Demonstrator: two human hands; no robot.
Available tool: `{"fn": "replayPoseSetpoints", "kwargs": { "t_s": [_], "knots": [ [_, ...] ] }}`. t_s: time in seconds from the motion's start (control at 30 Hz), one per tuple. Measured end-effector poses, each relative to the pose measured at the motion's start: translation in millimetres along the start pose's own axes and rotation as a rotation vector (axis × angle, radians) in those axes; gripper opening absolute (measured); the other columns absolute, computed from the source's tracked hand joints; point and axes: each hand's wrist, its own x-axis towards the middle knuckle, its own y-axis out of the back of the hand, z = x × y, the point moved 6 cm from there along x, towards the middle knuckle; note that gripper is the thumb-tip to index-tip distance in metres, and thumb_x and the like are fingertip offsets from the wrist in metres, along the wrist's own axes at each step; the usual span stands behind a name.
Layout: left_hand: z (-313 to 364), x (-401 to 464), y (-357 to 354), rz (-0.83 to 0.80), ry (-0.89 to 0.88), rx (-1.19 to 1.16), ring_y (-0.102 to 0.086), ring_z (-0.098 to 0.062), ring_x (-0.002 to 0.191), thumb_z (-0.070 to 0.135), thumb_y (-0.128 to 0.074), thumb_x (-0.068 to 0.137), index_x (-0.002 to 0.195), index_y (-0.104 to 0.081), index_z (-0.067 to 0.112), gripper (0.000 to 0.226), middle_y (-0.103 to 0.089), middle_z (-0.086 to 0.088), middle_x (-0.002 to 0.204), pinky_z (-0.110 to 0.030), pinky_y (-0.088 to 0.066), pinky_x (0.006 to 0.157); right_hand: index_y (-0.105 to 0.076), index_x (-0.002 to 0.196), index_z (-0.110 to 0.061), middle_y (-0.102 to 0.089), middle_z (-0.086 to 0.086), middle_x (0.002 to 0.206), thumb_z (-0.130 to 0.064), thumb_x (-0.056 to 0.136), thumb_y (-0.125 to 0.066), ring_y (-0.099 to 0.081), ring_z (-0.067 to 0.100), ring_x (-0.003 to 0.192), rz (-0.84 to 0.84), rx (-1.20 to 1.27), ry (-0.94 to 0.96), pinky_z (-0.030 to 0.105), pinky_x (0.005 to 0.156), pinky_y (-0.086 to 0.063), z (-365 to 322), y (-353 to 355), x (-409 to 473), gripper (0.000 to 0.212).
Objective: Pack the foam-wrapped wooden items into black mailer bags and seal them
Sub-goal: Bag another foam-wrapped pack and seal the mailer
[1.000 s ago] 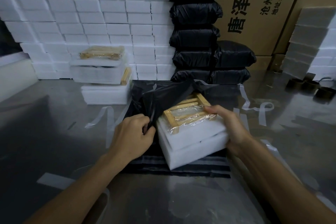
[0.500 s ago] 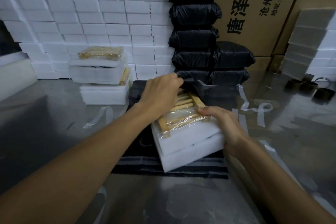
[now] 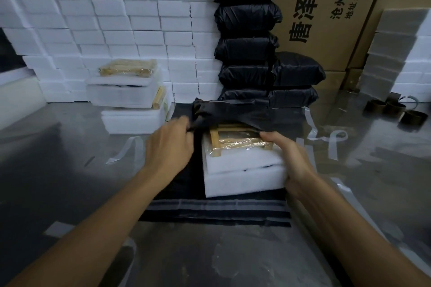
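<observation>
A white foam block (image 3: 242, 170) with a plastic-wrapped wooden frame (image 3: 238, 138) on top lies on a flat black mailer bag (image 3: 214, 212) on the steel table. My right hand (image 3: 291, 161) grips the block's right side, thumb on the wooden frame. My left hand (image 3: 170, 149) pinches the bag's upper layer (image 3: 228, 113) and holds it raised over the far end of the block, which it partly covers. Sealed black parcels (image 3: 247, 21) are stacked behind.
A wall of white foam blocks (image 3: 105, 30) fills the back left. More foam-wrapped wooden items (image 3: 126, 91) are piled left of the bag. Cardboard boxes (image 3: 331, 7) stand behind, empty tape cores (image 3: 394, 109) at right, peeled clear strips (image 3: 333, 144) on the table.
My left hand went from the bag's left edge up to its far end, then drew the upper layer back over the far end of the block. The right hand kept its hold.
</observation>
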Motion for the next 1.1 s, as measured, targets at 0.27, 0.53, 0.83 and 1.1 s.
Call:
{"fn": "replayPoseSetpoints", "kwargs": {
  "t_s": [0.27,0.53,0.83,1.1],
  "knots": [
    [0.3,-49.2,-21.1,-0.204,-0.25,-0.303,-0.042,-0.01,0.047,0.026,-0.054,0.092,0.059,-0.029,0.028,0.041,-0.039,0.01,0.052,-0.026,-0.027,0.047,-0.068,0.102,-0.018,-0.071,0.007,0.104,-0.052,0.058,-0.08,-0.068,0.027,0.097,0.141,0.051,-0.007,0.041,0.079,-0.055,2.1,5.3,3.6,0.057],
    [-22.1,-42.5,-26.8,-0.035,0.076,-0.459,-0.054,-0.02,0.061,0.002,-0.054,0.091,0.088,-0.034,0.022,0.027,-0.055,-0.004,0.072,-0.042,-0.043,0.054,-0.041,0.14,-0.038,-0.063,-0.01,0.126,-0.06,0.039,-0.096,-0.068,0.011,0.106,-0.308,-0.314,0.162,0.034,0.087,-0.058,-6.8,-1.0,2.1,0.117],
    [-12.6,-43.6,-9.2,0.182,-0.135,-0.36,-0.058,-0.016,0.079,-0.023,-0.051,0.077,0.091,-0.069,0.0,0.032,-0.065,-0.008,0.09,-0.021,-0.044,0.071,-0.07,0.085,-0.03,-0.071,-0.027,0.074,-0.059,0.05,-0.087,-0.067,-0.007,0.072,-0.124,-0.514,0.43,0.005,0.058,-0.047,-15.0,-5.5,-3.4,0.049],
    [-3.6,-48.5,-3.0,0.177,-0.159,-0.454,-0.043,-0.01,0.055,-0.01,-0.048,0.079,0.094,-0.05,0.013,0.028,-0.041,0.013,0.068,-0.019,-0.029,0.05,-0.062,0.065,0.0,-0.065,0.014,0.064,-0.014,0.084,-0.07,-0.064,0.031,0.066,0.075,-0.939,0.401,0.053,0.065,-0.056,-20.3,3.3,-0.1,0.024]
  ]
}}
